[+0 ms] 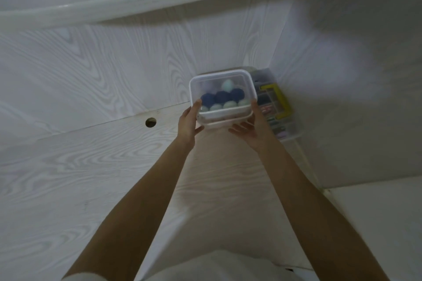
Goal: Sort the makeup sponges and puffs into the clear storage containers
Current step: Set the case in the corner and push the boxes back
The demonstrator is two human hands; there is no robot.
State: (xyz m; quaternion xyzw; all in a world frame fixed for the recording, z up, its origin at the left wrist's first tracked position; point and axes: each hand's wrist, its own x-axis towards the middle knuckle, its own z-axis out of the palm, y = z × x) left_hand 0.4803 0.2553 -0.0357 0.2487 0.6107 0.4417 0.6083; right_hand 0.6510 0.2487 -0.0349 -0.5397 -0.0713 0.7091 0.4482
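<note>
Head view: both my hands grip a clear lidded container (220, 98), left hand (189, 124) on its left side, right hand (252, 129) under its right near corner, fingers (255, 107) curled up the wall. Dark blue and pale green sponges (222, 98) sit inside. Beyond my right fingers stands a clear organiser box (277, 109) with a yellow handle, on the white bench (91, 166).

Both arms outstretched, left hand (188, 122) and right hand (251, 128) seemingly gripping (view blurred)
</note>
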